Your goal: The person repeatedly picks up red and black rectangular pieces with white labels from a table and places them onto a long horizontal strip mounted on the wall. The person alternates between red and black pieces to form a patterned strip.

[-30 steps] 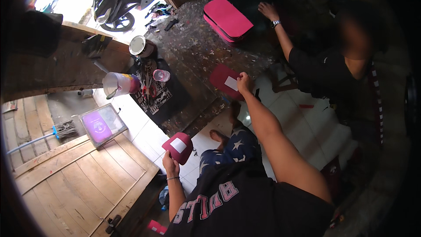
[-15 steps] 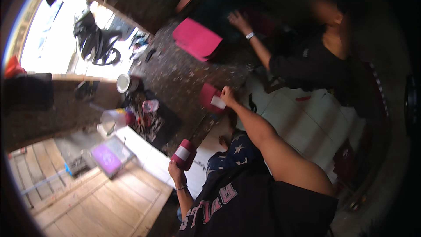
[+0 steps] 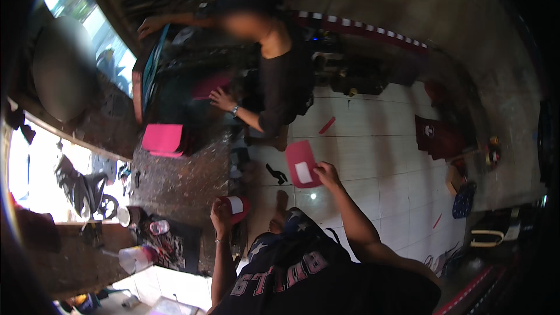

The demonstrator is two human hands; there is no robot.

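Note:
My right hand pinches the lower right edge of a dark pink flat piece with rounded corners and a white rectangular patch. The piece hangs over the white tiled floor, away from the workbench. Nearer to me on the left, my left hand is closed on a crimson flat piece, which also bears a white patch. That one is beside the workbench's near right edge, tilted, and partly hidden by my fingers. What material either piece is made of, I cannot tell.
A stained workbench carries a stack of bright pink sheets, a tin and a plastic tub. Across it a co-worker in black rests one hand near another pink sheet. Red strips lie on the tiles.
My view has swung to the right. The right hand's piece has gone from beside the bench edge to over the tiles, its broad face now showing. Both pieces stay in my hands.

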